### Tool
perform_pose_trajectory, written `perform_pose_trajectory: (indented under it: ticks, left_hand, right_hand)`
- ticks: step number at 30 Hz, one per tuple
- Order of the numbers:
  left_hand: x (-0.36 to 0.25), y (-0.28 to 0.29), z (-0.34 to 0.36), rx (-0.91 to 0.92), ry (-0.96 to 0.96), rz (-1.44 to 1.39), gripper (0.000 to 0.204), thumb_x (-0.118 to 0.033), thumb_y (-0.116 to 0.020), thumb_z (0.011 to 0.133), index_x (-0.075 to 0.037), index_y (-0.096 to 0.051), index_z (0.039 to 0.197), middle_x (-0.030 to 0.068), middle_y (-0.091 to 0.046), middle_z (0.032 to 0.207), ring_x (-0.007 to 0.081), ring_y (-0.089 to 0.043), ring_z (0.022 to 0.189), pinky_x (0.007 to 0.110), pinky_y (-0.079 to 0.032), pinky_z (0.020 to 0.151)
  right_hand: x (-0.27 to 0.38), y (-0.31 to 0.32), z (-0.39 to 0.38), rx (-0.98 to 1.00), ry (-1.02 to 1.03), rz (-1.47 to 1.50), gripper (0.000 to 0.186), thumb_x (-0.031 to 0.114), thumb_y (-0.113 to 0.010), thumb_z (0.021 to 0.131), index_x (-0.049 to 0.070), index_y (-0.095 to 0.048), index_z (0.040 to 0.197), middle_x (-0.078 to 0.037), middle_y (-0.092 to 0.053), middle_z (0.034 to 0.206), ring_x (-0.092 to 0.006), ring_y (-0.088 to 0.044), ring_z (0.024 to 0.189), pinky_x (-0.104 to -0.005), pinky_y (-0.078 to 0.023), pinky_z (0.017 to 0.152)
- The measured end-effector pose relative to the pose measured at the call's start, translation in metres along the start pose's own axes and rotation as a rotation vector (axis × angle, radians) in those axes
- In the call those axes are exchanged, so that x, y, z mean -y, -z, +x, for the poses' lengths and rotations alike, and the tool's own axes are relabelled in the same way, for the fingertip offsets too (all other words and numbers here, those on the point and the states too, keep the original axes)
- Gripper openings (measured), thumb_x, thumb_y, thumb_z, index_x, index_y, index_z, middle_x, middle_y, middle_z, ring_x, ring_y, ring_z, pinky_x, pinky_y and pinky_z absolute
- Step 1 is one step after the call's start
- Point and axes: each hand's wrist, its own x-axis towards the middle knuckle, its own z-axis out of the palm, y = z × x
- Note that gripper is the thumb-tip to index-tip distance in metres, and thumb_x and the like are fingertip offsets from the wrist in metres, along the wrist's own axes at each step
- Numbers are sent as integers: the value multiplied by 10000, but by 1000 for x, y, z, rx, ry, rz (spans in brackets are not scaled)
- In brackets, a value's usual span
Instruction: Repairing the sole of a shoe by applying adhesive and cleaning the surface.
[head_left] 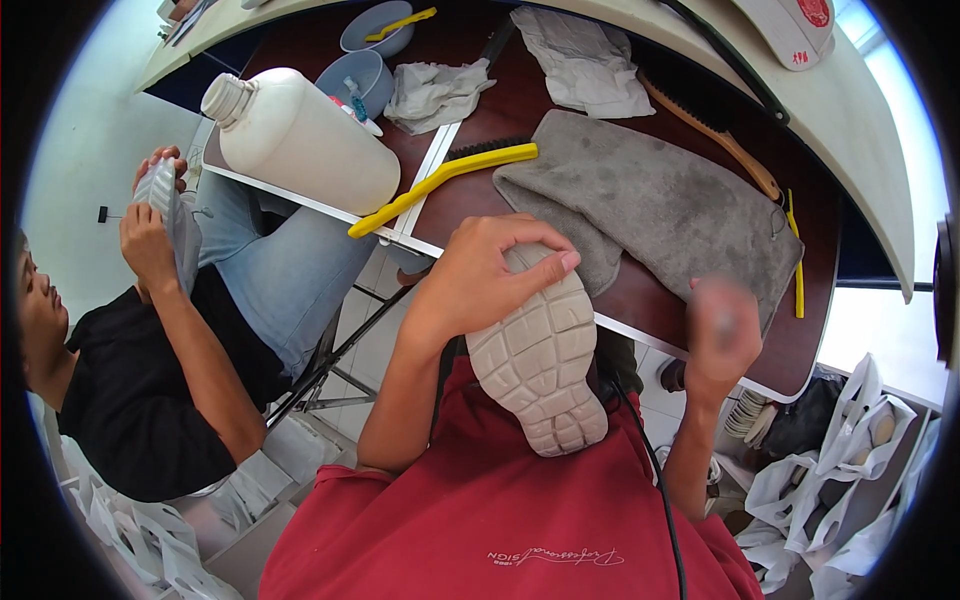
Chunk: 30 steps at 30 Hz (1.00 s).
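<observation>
The left hand point(497, 272) grips a beige, grooved shoe sole point(535, 365), grey cloth point(670, 195) beyond it. The right hand point(724, 340) is too blurred to tell.

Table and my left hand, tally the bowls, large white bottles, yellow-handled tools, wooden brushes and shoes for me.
Bowls: 2
Large white bottle: 1
Yellow-handled tools: 3
Wooden brush: 1
Shoe in your left hand: 1
Total: 8

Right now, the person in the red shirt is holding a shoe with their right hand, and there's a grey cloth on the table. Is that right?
Not quite: the left hand holds the shoe, as the head view shows. The grey cloth is indeed on the table.
</observation>
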Motion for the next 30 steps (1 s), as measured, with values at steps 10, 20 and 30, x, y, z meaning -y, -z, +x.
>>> perform_pose_trajectory:
  ticks: [10, 20, 30]
  left_hand:
    - [-15, -12, -7, -46, 27, 65, 239, -243, -759, 937, -11, -778, 991, 139, -753, 885, 204, -693, 747, 334, -520, 656]
    - [-21, -22, -11, -131, -40, 88, 212, -237, -751, 934, -31, -783, 972, 130, -751, 865, 255, -693, 695, 340, -517, 568]
    - [-23, -24, -17, -170, -96, 88, 187, -208, -756, 927, -25, -784, 953, 133, -750, 866, 267, -701, 697, 353, -500, 561]
  right_hand:
    - [27, -22, -5, 407, 134, -98, 95, 21, -825, 800, 9, -755, 864, -103, -679, 930, -173, -652, 783, -277, -503, 709]
    - [35, -23, 8, 501, 269, -189, 132, 37, -844, 753, 22, -748, 843, -61, -674, 743, -162, -632, 633, -281, -461, 579]
    - [38, -22, 9, 601, 290, -199, 117, 55, -849, 771, 31, -751, 830, -61, -677, 732, -191, -640, 636, -290, -466, 575]
